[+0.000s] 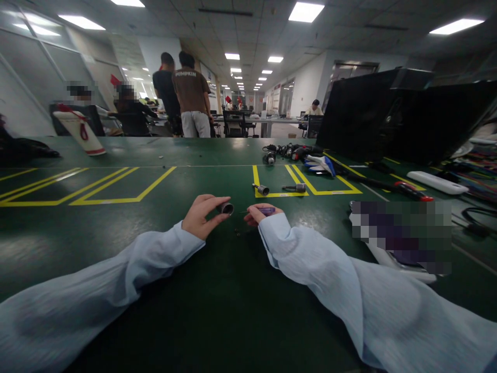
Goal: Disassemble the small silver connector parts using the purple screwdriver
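Observation:
My left hand [202,215] is closed in a pinch on a small dark metal cylinder [226,208], held just above the green table [233,311]. My right hand [258,213] is closed round a thin purple-handled tool [267,210] whose tip points left toward the cylinder. The two hands sit a few centimetres apart at the table's middle. Both arms wear pale blue sleeves. A few tiny dark bits lie on the table just below the hands.
Two small metal parts [262,189] [295,187] lie in a yellow-taped box beyond the hands. Further back are a tool pile [287,151], a glove [319,164] and black monitors [361,114]. A red-handled tool [411,191] and a white bar [437,182] lie right. People stand and sit behind the table.

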`<control>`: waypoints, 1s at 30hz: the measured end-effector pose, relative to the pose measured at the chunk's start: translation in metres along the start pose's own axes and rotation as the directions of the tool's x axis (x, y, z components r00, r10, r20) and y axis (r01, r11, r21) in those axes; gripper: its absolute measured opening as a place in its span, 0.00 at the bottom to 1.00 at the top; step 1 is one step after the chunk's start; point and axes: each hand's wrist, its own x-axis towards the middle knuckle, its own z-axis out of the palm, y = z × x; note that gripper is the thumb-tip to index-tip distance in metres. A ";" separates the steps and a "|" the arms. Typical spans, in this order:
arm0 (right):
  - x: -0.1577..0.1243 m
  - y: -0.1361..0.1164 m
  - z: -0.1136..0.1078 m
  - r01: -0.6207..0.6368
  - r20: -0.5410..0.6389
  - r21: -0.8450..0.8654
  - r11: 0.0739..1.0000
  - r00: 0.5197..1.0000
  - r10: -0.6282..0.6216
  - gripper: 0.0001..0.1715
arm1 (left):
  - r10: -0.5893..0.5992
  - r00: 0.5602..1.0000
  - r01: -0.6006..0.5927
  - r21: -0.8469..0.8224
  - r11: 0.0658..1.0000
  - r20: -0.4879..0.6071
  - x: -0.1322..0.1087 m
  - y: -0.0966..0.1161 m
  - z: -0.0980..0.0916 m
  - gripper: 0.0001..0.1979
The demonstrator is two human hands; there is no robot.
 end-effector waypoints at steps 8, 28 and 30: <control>-0.020 -0.024 -0.018 0.055 -0.025 -0.179 0.982 0.998 -0.061 0.24 | -0.548 0.823 0.495 -0.659 0.566 0.148 0.001 -0.005 0.015 0.26; -0.009 -0.010 -0.024 0.025 -0.082 -0.158 0.987 0.996 -0.038 0.23 | -0.650 0.687 0.569 -0.797 0.202 0.325 0.002 0.003 0.015 0.19; -0.007 -0.011 -0.026 0.007 -0.082 -0.139 0.990 0.996 -0.019 0.22 | -0.645 0.687 0.569 -0.800 0.193 0.333 0.002 0.003 0.015 0.19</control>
